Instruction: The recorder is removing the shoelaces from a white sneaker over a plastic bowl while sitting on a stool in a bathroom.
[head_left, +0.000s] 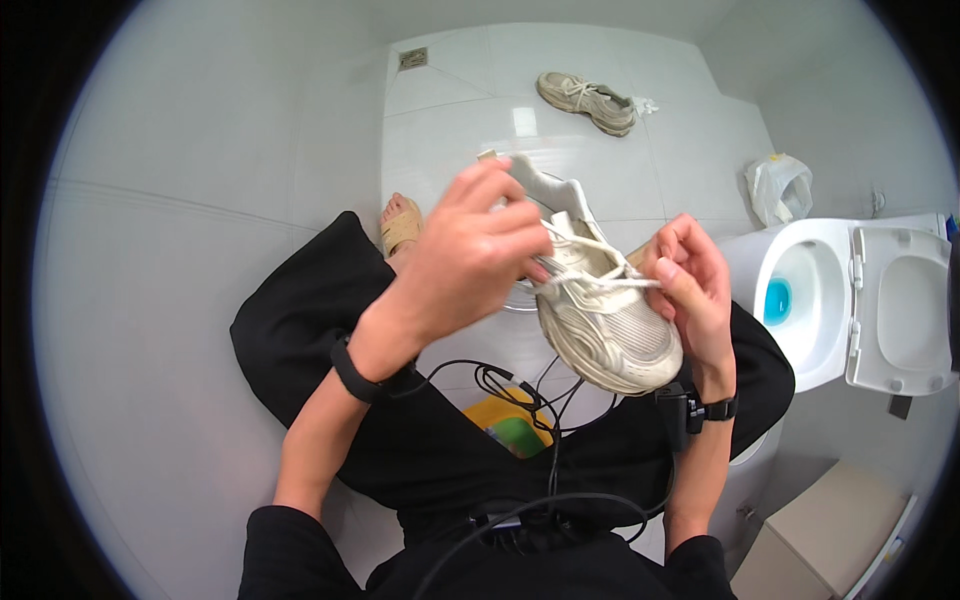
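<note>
pinching white laces (596, 284): left hand (478, 245) and right hand (694, 290), both narrow; one off-white sneaker (622, 338) between; second sneaker (604, 107) on tiled floor (450, 85).

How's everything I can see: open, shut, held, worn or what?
Held shoe: unworn, scuffed, gripped up off the floor
Left hand: curled at the shoe, exact grip unclear
Right hand: fingers pinching a lace
Laces: threaded, loose-looking
Other shoe: unworn, laced
Toilet: open, blue water inside
White bag: open
Sandal: worn
</note>
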